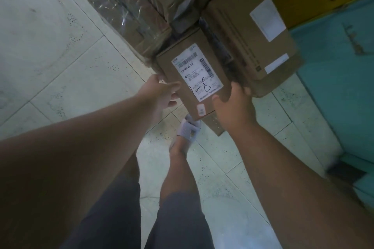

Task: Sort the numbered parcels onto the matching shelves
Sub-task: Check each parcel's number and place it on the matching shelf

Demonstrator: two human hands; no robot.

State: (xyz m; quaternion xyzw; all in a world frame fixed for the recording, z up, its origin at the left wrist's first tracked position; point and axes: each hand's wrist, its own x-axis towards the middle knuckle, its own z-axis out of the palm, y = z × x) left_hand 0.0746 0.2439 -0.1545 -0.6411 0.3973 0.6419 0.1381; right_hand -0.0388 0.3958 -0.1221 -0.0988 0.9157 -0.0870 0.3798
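Only the head view to go on, looking straight down at a tiled floor (60,50). A small brown parcel (194,78) is held up between both hands, above the person's foot (187,130) and in front of a heap of bigger cartons. Left hand (165,92) is cupped round the left edge, thumb on the top face and fingers curled underneath. Right hand (235,105) clamps the near right corner, thumb on top beside the white label (197,71), fingers wrapped down the side. So both are closed on the box, not spread.

The label has a handwritten mark that looks like "1-8" — but it's scrawled and the frame is a bit soft, so I wouldn't swear to it. That's risk number one in my book: misread the number and it lands on the wrong shelf. No shelves show here either, so which way to turn is a guess.

Second risk is the grip — it's all at the near end, so the far end could dip and slide out, right onto that foot. The plastic-wrapped carton (129,7) and the big carton (253,32) sit just behind, easy to clip when swinging away.
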